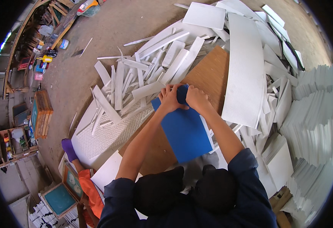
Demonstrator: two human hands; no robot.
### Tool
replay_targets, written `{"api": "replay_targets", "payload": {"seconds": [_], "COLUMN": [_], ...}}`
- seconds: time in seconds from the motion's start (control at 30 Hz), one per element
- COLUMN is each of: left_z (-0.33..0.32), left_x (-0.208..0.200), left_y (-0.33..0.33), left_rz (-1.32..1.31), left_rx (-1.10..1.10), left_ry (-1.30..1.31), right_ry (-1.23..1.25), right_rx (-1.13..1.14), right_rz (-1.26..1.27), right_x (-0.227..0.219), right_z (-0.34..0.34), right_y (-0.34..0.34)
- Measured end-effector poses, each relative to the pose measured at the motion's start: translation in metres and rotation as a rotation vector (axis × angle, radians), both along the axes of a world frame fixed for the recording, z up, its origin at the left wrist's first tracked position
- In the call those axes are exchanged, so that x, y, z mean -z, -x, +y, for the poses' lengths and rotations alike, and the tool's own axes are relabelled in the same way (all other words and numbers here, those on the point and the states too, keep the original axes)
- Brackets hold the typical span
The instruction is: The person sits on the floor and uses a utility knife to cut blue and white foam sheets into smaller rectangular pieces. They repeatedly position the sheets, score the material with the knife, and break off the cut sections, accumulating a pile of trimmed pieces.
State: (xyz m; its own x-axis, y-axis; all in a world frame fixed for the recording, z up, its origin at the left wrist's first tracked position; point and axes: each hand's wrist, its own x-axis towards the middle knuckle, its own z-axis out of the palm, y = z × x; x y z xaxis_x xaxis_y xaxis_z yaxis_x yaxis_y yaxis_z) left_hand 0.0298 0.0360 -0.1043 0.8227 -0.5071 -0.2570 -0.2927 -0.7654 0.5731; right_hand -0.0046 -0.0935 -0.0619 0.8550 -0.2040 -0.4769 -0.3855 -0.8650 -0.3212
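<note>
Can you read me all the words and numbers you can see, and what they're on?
I can't read any words or numbers here.
Blue-and-white container, upper left: any label is too small and blurry.
Colourful packaging, top left: markings too blurry.
Blue sheet and dark blue piece between left hand and right hand: no readable writing.

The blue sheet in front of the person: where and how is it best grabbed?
Probably pinch the blue sheet by its near edge, coming from the person's own side. It looks flat, and no hand covers that end; the left hand and right hand are at its far end.
</note>
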Motion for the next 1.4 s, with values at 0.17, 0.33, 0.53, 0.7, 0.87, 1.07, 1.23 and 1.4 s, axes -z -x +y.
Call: {"api": "replay_targets", "payload": {"seconds": [0.17, 0.33, 0.53, 0.7, 0.87, 1.07, 1.23, 1.4], "left_z": [-0.001, 0.000, -0.002, 0.001, -0.007, -0.013, -0.013, -0.009], "left_x": [0.003, -0.001, -0.001, 0.001, -0.006, -0.020, -0.042, -0.129], "left_y": [0.002, 0.001, 0.000, 0.000, -0.002, -0.027, -0.032, -0.009], "left_rz": [-0.029, 0.008, 0.037, 0.033, 0.037, 0.054, 0.096, 0.009], "left_rx": [-0.026, -0.031, -0.031, -0.045, -0.037, 0.134, 0.246, 0.312], "left_ry": [-0.004, -0.042, -0.078, -0.093, -0.126, -0.392, -0.234, -0.080], "right_ry": [-0.053, -0.058, -0.103, -0.137, -0.104, -0.204, -0.369, -0.769], "right_rx": [-0.001, -0.051, -0.023, -0.012, 0.027, 0.061, 0.300, 0.408], "right_rz": [0.044, 0.058, 0.056, 0.029, 0.045, 0.005, -0.277, -0.503], "right_x": [0.012, 0.010, 0.010, 0.016, 0.013, -0.017, -0.046, -0.088], "right_z": [-0.006, -0.011, -0.014, -0.015, -0.020, -0.056, -0.091, -0.096], "right_y": [0.032, 0.079, 0.131, 0.185, 0.220, 0.229, 0.218, 0.174]}}
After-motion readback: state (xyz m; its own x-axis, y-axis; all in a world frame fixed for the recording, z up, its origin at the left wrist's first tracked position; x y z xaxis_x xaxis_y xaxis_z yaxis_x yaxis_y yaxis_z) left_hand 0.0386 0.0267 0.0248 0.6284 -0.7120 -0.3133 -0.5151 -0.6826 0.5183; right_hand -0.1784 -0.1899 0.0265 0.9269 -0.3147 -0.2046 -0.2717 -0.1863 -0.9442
